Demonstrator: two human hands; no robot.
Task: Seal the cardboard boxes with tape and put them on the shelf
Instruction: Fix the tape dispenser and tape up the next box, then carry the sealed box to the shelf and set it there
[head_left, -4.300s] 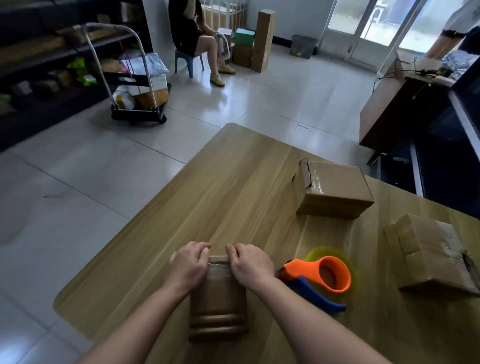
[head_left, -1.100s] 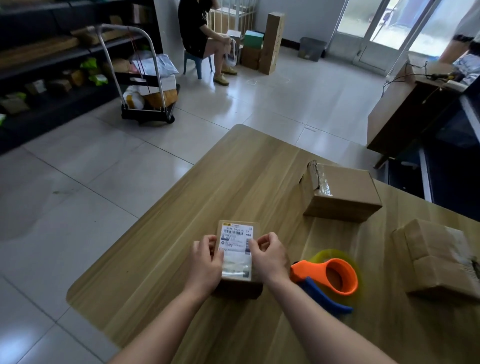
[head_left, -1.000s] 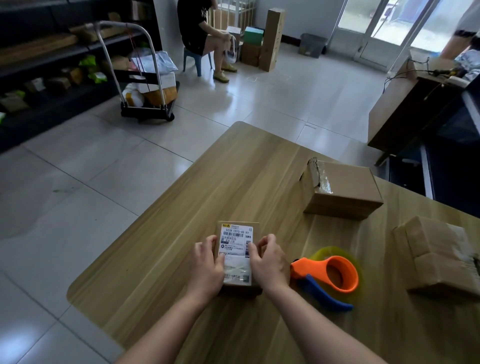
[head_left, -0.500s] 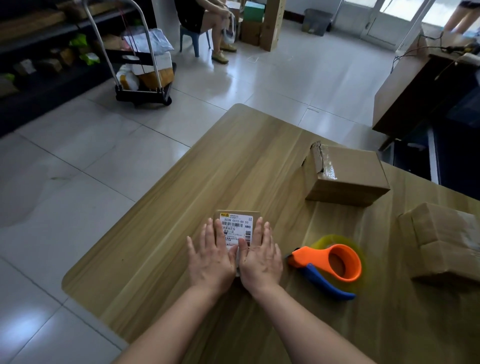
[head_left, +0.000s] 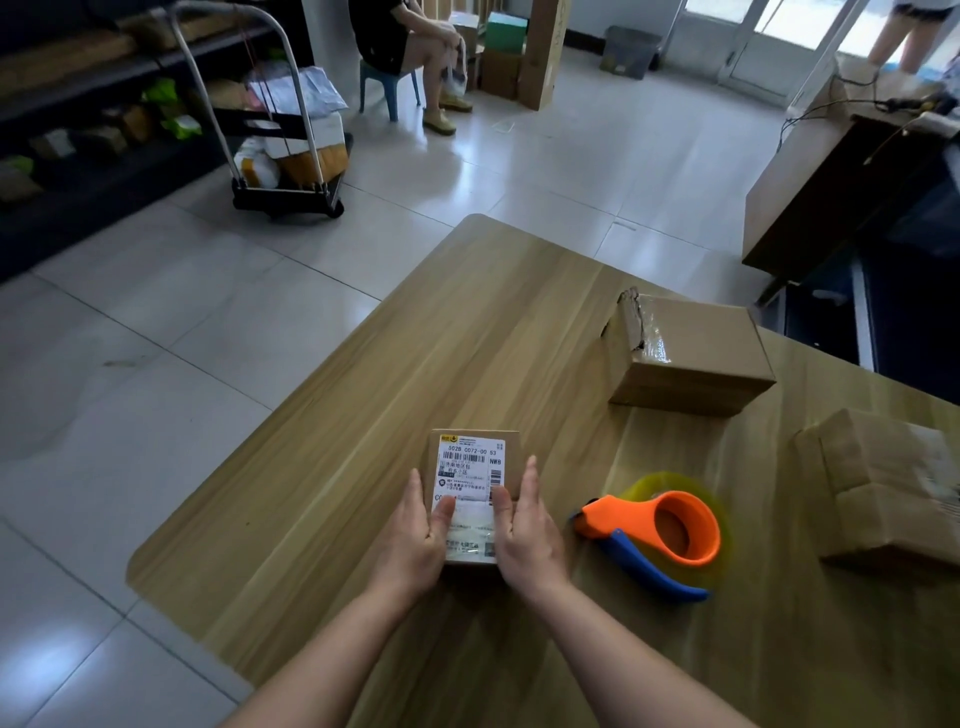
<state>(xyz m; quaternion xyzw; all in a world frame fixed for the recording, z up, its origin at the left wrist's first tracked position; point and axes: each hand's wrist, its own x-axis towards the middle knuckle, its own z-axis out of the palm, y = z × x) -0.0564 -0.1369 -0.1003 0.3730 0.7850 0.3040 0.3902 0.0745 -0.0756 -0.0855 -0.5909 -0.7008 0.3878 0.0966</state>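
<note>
Tape dispenser (head_left: 618, 514) right of small box (head_left: 511, 462)

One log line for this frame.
labelled box: on table, label up | left hand: flat along its left side, thumb on label | right hand: mirrors it | tape dispenser: untouched, right of box

1. Bare tabletop (head_left: 467, 338) lies left of and beyond the small box (head_left: 511, 452), leaving open passage there.
2. The tape dispenser (head_left: 670, 530) sits near the right hand (head_left: 530, 540), narrowing that side.
3. Farther right, a taped box (head_left: 691, 358) stands beyond the dispenser, and a wrapped box (head_left: 893, 483) stands just right of it.
</note>
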